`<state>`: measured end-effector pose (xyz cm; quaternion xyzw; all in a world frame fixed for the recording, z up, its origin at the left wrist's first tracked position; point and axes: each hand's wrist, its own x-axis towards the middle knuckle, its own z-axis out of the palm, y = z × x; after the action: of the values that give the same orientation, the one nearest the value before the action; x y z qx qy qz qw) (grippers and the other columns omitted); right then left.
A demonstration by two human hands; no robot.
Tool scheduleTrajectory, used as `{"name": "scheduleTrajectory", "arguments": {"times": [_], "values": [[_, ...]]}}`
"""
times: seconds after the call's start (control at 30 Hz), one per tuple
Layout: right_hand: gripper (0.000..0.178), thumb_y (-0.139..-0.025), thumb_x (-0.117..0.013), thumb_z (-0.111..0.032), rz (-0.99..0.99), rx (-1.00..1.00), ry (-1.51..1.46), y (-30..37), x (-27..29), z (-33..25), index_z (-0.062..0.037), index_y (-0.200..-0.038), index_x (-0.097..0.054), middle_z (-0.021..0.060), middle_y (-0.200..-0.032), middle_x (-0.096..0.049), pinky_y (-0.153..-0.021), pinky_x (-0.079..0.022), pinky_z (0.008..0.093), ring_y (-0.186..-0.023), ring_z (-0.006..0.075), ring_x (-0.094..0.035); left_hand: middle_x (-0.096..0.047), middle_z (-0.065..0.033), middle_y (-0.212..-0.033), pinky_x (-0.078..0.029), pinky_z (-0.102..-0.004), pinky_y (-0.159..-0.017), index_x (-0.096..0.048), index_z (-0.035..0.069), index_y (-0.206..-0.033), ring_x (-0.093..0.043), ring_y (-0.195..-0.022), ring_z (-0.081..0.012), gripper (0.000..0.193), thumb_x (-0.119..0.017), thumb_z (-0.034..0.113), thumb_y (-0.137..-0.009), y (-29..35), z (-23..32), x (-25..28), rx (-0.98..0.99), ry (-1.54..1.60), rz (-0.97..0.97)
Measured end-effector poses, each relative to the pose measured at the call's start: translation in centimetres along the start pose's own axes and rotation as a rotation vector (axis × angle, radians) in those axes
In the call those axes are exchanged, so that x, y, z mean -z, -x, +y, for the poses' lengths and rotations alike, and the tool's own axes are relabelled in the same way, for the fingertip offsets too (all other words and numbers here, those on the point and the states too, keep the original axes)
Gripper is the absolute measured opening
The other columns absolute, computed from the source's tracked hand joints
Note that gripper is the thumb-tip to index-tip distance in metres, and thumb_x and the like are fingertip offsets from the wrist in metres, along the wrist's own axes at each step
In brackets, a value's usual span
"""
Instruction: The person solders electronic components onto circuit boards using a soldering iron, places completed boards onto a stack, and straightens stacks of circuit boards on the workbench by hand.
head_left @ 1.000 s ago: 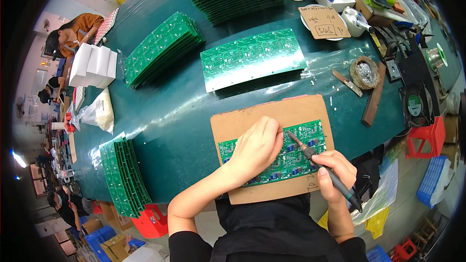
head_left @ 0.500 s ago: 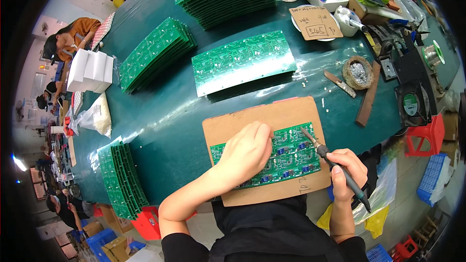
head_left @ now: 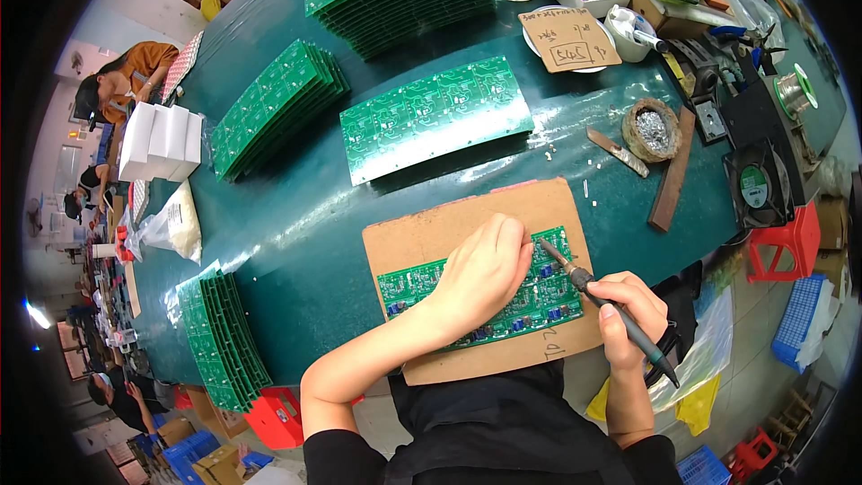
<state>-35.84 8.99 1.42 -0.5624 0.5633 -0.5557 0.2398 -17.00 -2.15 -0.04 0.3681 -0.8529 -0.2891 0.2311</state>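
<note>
A green circuit board [head_left: 409, 283] dotted with small parts and blue components lies on a brown cardboard sheet [head_left: 395, 235] in front of me. My left hand [head_left: 485, 271] rests over the middle of the board, its fingers curled down together near the upper right. Whatever those fingertips pinch is hidden. My right hand [head_left: 631, 305] grips a soldering iron [head_left: 639, 338] like a pen. The iron slants up and left, with its tip at the board's upper right part, close to my left fingertips. Whether the tip touches the board is too small to tell.
Stacks of green boards stand at the back [head_left: 404, 4], back left [head_left: 278, 108], ahead [head_left: 440, 117] and near left [head_left: 220, 337]. On the right are a round tin of metal shavings [head_left: 654, 132], a wooden strip [head_left: 672, 171], a fan [head_left: 756, 187] and a solder spool [head_left: 794, 92].
My left hand has slid right along the board, bringing its fingertips closer to the iron's tip. The iron stays in my right hand with little movement. The whole view has shifted slightly.
</note>
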Motion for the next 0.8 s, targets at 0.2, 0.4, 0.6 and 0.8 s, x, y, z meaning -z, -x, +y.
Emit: {"name": "scheduleTrajectory", "arguments": {"times": [0.2, 0.4, 0.6, 0.8], "values": [[0.020, -0.075, -0.063, -0.006, 0.006, 0.042, 0.020, 0.1, 0.1, 0.2, 0.0058, -0.090, -0.069, 0.0149, -0.074, -0.066, -0.061, -0.052, 0.0324, -0.066, 0.0247, -0.064, -0.056, -0.0155, -0.094, -0.050, -0.0455, -0.075, -0.053, 0.003, -0.098, -0.061, -0.089, -0.0363, 0.015, -0.065, 0.006, -0.090, 0.1, 0.1, 0.1, -0.019, -0.042, 0.002], [0.023, -0.091, -0.060, -0.002, 0.247, 0.027, 0.527, -3.5, 2.6, 2.0, 0.0016, -0.112, -0.067, 0.0147, -0.101, -0.065, -0.081, -0.051, 0.0337, -0.091, 0.0258, -0.064, -0.057, -0.0158, -0.095, -0.050, -0.0455, -0.077, -0.053, 0.003, -0.098, -0.060, -0.090, -0.0369, 0.013, -0.063, 0.004, -0.089, 0.3, 0.6, 0.4, -0.083, -0.040, 0.026], [0.023, -0.092, -0.062, -0.001, 0.247, -0.046, 0.518, -2.8, 1.6, 1.9, -0.0008, -0.115, -0.067, 0.0104, -0.099, -0.061, -0.081, -0.048, 0.0308, -0.091, 0.0201, -0.061, -0.058, -0.0141, -0.093, -0.051, -0.0427, -0.077, -0.059, 0.004, -0.101, -0.061, -0.090, -0.0346, 0.011, -0.062, 0.004, -0.091, 1.6, -0.3, 2.0, -0.093, 0.073, 0.066], [0.022, -0.083, -0.062, -0.001, 0.079, 0.124, -0.030, 3.7, -3.8, -2.7, 0.0053, -0.104, -0.063, 0.0175, -0.092, -0.064, -0.075, -0.053, 0.0330, -0.083, 0.0229, -0.064, -0.057, -0.0110, -0.089, -0.051, -0.0353, -0.067, -0.063, 0.004, -0.100, -0.061, -0.077, -0.0265, 0.010, -0.065, 0.002, -0.090, 7.5, -0.9, 9.0, 0.220, 0.166, 0.176]]}}
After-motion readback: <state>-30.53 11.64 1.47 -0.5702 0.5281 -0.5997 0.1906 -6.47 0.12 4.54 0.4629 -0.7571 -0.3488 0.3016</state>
